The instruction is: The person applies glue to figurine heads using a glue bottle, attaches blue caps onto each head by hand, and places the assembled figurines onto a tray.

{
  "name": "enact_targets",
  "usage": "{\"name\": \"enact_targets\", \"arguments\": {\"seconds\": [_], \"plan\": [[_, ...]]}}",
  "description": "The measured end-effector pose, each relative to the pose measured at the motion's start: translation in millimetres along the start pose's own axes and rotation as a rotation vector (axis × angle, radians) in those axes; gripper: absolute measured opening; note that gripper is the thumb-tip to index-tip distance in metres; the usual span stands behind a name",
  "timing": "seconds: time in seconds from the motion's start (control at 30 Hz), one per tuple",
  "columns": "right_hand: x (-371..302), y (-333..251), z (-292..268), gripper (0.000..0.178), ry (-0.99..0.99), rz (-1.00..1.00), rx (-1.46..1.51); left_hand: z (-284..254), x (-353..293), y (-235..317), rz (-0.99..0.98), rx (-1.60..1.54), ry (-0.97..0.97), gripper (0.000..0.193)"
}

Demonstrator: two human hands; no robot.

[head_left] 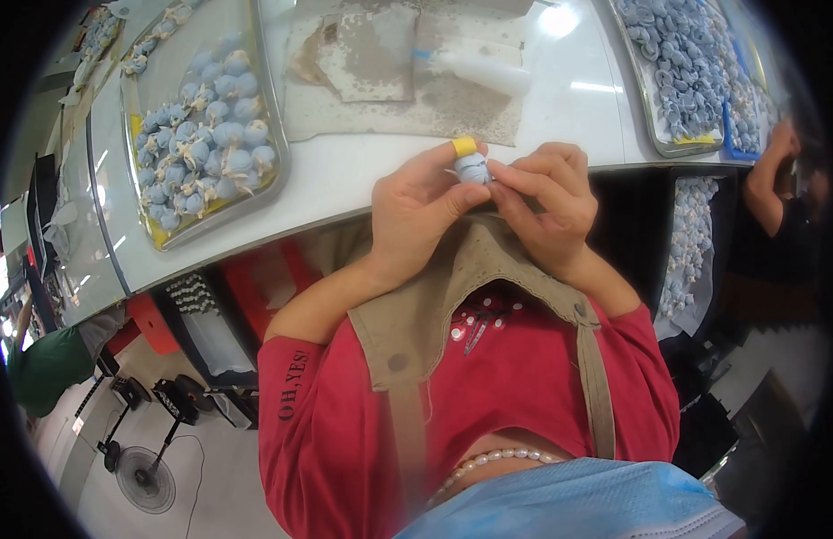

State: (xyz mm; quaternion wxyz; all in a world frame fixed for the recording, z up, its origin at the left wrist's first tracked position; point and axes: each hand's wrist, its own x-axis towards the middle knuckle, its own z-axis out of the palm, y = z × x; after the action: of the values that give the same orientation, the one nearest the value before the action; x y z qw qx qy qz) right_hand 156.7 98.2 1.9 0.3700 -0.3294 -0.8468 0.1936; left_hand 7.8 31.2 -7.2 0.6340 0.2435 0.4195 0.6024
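Observation:
Between my two hands, just past the table's near edge, is a small light-blue round piece (pixel 472 169) with dark lines on it. My left hand (pixel 409 208) is closed on it, thumb below and index finger above; yellow tape wraps that fingertip. From the other side, my right hand (pixel 556 199) pinches at the piece's right edge with thumb and index finger. Whatever fine part lies between those right fingertips is too small to make out. Similar light-blue round pieces (pixel 228 135) with pale bits on them fill a clear tray (pixel 277 171) at the left.
A stained board (pixel 488 126) lies on the white table (pixel 335 175), bearing a white bottle (pixel 484 72) on its side. At the far right stands a tray (pixel 645 99) of grey-blue parts. Below the tabletop, a dark drawer (pixel 645 193) holds more pieces. A co-worker's arm (pixel 765 184) is at right.

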Motion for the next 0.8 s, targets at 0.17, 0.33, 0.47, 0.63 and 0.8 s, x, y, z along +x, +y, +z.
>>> {"name": "enact_targets", "arguments": {"seconds": [0.17,0.33,0.47,0.63,0.8], "plan": [[14.9,-6.9,-13.1,0.021,-0.061,-0.046,-0.057,2.6,1.4,-2.0,-0.047,0.054,-0.007,0.034],[18.1,6.5,-20.4,0.018,-0.142,-0.07,0.012,5.2,2.5,-1.8,-0.085,0.15,-0.003,0.034],[12.8,13.1,-28.5,0.019,-0.148,-0.033,0.042,13.5,2.8,-3.2,-0.034,0.115,-0.035,0.031],[1.7,28.0,-31.1,0.021,-0.125,-0.117,0.09,18.9,3.5,-7.7,-0.006,0.219,-0.079,0.032],[1.0,34.0,-36.8,0.037,-0.106,0.163,0.565,31.3,6.1,-6.6,0.043,0.161,-0.146,0.033]]}}
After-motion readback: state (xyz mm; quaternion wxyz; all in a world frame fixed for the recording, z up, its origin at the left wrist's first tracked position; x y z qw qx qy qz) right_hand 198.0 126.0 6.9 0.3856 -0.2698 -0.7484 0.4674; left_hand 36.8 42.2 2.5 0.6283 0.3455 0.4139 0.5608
